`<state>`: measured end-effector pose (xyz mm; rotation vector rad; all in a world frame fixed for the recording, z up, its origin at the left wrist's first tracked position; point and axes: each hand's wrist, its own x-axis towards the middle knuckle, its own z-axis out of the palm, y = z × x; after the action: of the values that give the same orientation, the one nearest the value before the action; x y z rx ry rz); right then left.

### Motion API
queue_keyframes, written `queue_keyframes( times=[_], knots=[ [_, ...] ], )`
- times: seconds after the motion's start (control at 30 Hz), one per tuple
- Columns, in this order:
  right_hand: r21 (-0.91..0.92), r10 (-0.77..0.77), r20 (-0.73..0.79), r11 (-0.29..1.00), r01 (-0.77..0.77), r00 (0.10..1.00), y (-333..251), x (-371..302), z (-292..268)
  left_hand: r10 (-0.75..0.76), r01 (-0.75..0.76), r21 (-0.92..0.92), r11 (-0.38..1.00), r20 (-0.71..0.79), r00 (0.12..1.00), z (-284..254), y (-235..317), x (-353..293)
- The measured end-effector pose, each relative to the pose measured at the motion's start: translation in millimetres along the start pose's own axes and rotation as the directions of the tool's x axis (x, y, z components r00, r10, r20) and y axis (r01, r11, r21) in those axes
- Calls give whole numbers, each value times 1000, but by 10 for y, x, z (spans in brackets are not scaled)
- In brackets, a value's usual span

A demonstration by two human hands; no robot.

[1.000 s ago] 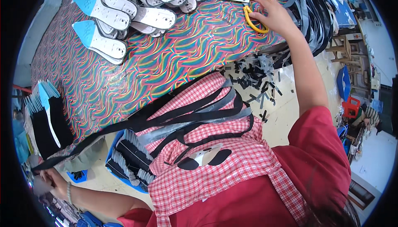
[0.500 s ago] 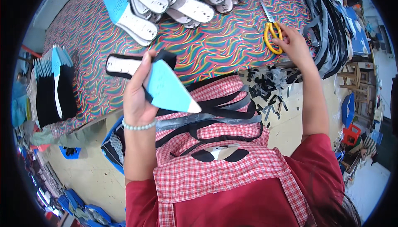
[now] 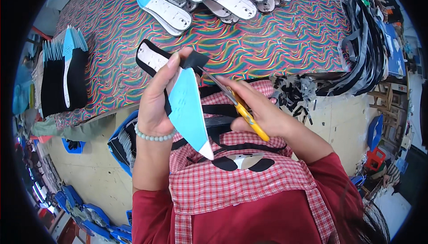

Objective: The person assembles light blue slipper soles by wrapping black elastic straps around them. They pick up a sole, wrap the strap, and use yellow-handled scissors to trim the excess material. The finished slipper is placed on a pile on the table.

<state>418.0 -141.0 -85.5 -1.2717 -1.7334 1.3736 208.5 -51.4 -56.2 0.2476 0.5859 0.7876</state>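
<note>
My left hand (image 3: 156, 97) grips a shoe insole (image 3: 186, 106) with a pointed blue front, a white tip and a narrow white heel part edged in black. A short black strip end (image 3: 195, 60) sticks out past my left fingertips. My right hand (image 3: 269, 114) is closed on scissors (image 3: 244, 111) with yellow handles. Their blades point up and left, with the tips at the lower edge of the black strip; whether they touch it, I cannot tell. Some of the insole's middle is hidden behind my left fingers.
A pile of white insoles (image 3: 232, 3) lies at the far side of the patterned table (image 3: 111, 65). Blue-and-black insoles (image 3: 67, 74) stand stacked at the left. Black and grey strips (image 3: 365, 52) hang at the right. Dark scraps (image 3: 296, 97) lie below the table edge.
My right hand has lifted the scissors off the table and brought them left to the black strip. The insole in my left hand has turned, its white tip now pointing more toward me.
</note>
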Motion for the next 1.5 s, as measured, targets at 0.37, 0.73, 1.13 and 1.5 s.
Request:
queue_keyframes(
  times=[0.37, 0.73, 1.13, 1.5],
  knots=[
    [-666, -119, -491, 690, -283, 863, 293, -91, -1218, 482, -332, 634, 698, -73, 873, 4, -91, 164],
    [-761, -436, -475, 640, -107, 765, 333, 225, -1153, 564, -515, 799, 310, 282, 776, 158, -290, 161],
    [-492, -387, -241, 839, 232, 890, 30, 368, 0, 715, -720, 221, 658, 117, 689, 459, -148, 20],
    [426, -37, 469, 885, -190, 882, -126, 237, 303, 6, -431, 451, 782, 686, 728, 304, 289, -141]
  ],
)
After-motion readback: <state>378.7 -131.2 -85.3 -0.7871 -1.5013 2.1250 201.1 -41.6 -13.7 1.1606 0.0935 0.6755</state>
